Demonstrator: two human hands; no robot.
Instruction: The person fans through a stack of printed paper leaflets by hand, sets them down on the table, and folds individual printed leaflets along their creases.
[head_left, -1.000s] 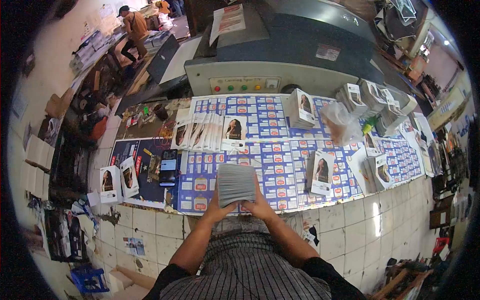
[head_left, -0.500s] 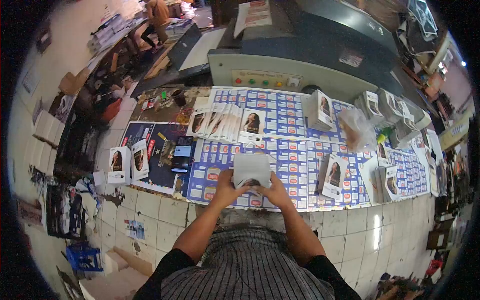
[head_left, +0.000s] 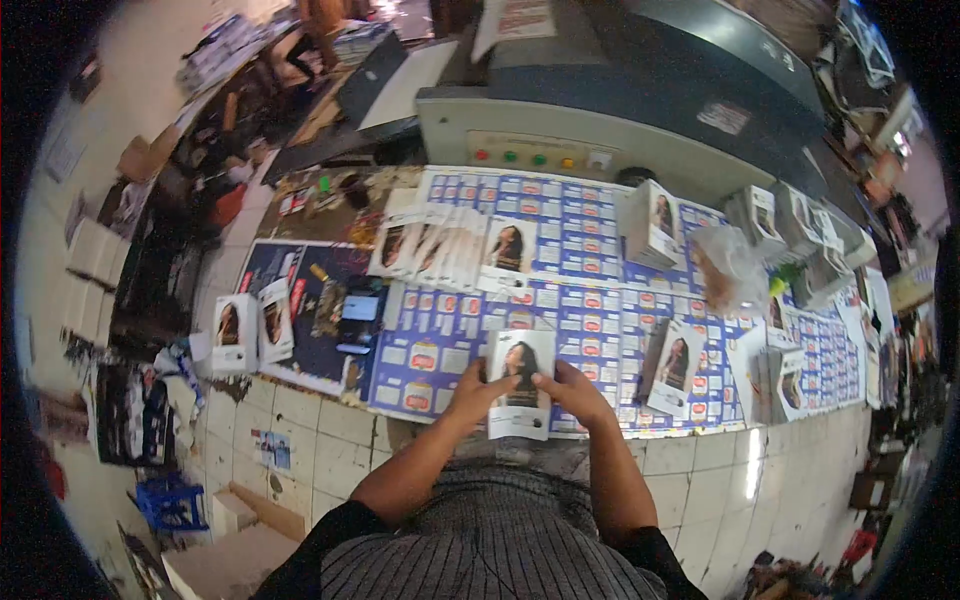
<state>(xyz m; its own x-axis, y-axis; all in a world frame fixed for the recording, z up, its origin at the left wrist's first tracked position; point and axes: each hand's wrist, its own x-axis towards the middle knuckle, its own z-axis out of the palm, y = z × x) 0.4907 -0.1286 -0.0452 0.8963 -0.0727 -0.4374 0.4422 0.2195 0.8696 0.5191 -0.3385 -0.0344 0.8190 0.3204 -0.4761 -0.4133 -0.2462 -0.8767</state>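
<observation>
A stack of printed cards (head_left: 520, 408) is held upright at the table's front edge, its top face showing a person's picture turned toward me. My left hand (head_left: 474, 393) grips its left side, and my right hand (head_left: 578, 392) grips the right, both thumbs on the front face. Just behind it, a fanned row of similar cards (head_left: 430, 246) lies on the blue printed sheets (head_left: 590, 300), with a single card pile (head_left: 508, 254) at its right end. Another stack (head_left: 675, 368) leans to the right of my right hand.
A grey machine (head_left: 620, 120) with coloured buttons stands behind the table. More stacks (head_left: 655, 222) and a clear plastic bag (head_left: 728, 268) are at the right. Phones (head_left: 359, 308) and two small stacks (head_left: 235, 335) lie at the left.
The held stack has turned from showing its edges to showing its printed face, and has come down toward the table's front edge. The view has shifted, and the distant person is mostly out of frame.
</observation>
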